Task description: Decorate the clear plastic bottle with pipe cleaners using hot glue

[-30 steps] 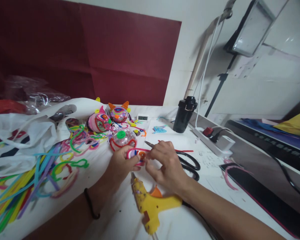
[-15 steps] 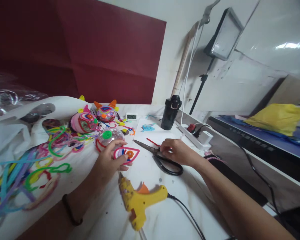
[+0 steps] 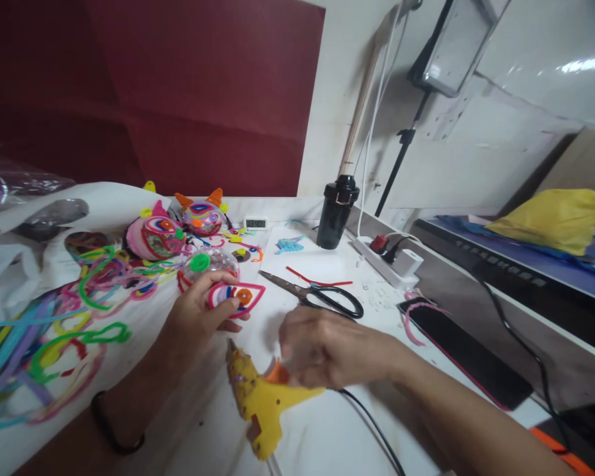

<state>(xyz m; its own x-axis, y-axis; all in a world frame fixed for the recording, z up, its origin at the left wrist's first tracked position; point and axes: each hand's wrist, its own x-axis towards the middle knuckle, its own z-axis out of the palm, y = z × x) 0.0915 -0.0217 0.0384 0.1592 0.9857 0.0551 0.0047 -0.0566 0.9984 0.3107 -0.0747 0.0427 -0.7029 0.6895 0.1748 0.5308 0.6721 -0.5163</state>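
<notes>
My left hand pinches a teardrop-shaped pipe-cleaner piece with a pink edge and an orange ring on it. Just behind that hand sits a clear plastic bottle with a green cap, partly covered by my fingers. A yellow hot glue gun lies on the table, its nozzle toward my left hand. Over its orange trigger and handle hovers my right hand, fingers curled downward and smeared by motion. Whether it touches the gun is unclear. Black-handled scissors and a red pipe cleaner lie beyond it.
Tangled pipe cleaners spread across the left side. Two decorated bottle figures stand behind. A small clock, a black bottle, a power strip and a black phone line the back and right. The gun's cord runs toward the front.
My right hand has left the scissors and red pipe cleaner and moved toward me, over the glue gun. My left hand keeps the teardrop piece. The view has shifted slightly.
</notes>
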